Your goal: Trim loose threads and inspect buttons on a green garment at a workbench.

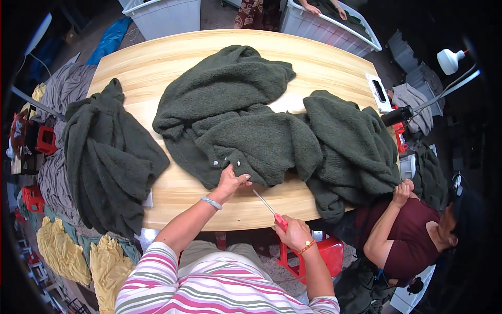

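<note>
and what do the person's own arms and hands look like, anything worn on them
Both hands are bare, without gloves. The left hand has a pale bluish-grey bangle at its wrist; the right hand, a reddish-orange bracelet. The short sleeves are white with pink, purple and grey stripes.

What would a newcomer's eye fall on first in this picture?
Probably the dark green knitted fabric heaped across the pale wooden table. Next, the red-handled, thin-shafted tool in the person's right grip, at the table's near edge. The left grip is on the fabric's near side, close to small shiny button-like pieces.
</note>
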Demonstrator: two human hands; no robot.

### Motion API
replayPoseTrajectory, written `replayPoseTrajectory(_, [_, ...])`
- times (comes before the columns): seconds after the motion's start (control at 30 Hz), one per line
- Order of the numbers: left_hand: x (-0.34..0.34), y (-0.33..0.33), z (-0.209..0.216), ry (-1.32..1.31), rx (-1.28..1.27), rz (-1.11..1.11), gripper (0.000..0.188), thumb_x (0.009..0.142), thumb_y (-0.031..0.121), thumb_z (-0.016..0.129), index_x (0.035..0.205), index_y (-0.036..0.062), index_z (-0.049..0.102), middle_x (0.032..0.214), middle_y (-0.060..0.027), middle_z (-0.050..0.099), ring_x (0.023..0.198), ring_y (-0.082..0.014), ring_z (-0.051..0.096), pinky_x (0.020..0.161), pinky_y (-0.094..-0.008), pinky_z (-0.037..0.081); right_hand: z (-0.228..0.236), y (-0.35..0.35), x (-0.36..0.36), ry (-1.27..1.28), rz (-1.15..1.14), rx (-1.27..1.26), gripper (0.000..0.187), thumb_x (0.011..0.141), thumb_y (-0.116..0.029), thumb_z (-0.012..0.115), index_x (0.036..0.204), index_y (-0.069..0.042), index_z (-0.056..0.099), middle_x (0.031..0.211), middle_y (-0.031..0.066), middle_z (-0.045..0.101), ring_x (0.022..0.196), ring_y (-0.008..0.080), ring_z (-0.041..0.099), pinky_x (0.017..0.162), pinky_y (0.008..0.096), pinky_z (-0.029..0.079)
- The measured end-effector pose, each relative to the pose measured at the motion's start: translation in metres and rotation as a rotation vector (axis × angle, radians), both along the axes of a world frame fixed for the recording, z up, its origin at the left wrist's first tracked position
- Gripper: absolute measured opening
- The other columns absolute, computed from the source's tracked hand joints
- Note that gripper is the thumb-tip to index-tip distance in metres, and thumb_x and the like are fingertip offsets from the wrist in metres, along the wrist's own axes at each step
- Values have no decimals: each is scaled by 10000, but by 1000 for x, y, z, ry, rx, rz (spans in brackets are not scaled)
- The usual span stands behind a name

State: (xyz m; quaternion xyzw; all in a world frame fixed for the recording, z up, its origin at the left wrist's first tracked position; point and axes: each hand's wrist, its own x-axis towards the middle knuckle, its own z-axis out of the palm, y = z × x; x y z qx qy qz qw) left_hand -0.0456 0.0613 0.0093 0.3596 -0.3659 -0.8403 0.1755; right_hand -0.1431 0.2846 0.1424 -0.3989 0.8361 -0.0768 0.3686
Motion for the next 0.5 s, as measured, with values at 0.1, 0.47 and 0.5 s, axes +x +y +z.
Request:
replayPoseTrajectory(0.1, [10, -1, 4, 38, 100, -26, 426, 824, -136, 581, 1204, 10, 455, 1084, -83, 580, 912, -199, 636, 757, -361, 613, 12, -2, 3, 62, -55, 34, 292, 847, -335, 619, 984, -77, 620, 786, 227, 653, 797, 422, 637, 732, 503, 497])
replayPoseTrajectory(0.47, [37, 14, -6, -31, 334, -110, 359, 842, -21, 651, 1147, 38, 472, 960, -67, 599, 867, -213, 653, 820, -437, 594, 8, -4, 0, -20, -4, 6, 294, 849, -345, 626, 990, -86, 624, 781, 231, 646, 786, 432, 625, 726, 501, 493])
replayPoseTrajectory(0.5, [43, 10, -12, -103, 331, -134, 345, 857, 29, 658, 1159, 52, 492, 978, -70, 608, 881, -224, 657, 818, -448, 590, 6, -4, 1, -3, -22, -9, 293, 851, -342, 624, 999, -89, 620, 778, 229, 646, 785, 433, 624, 728, 503, 492])
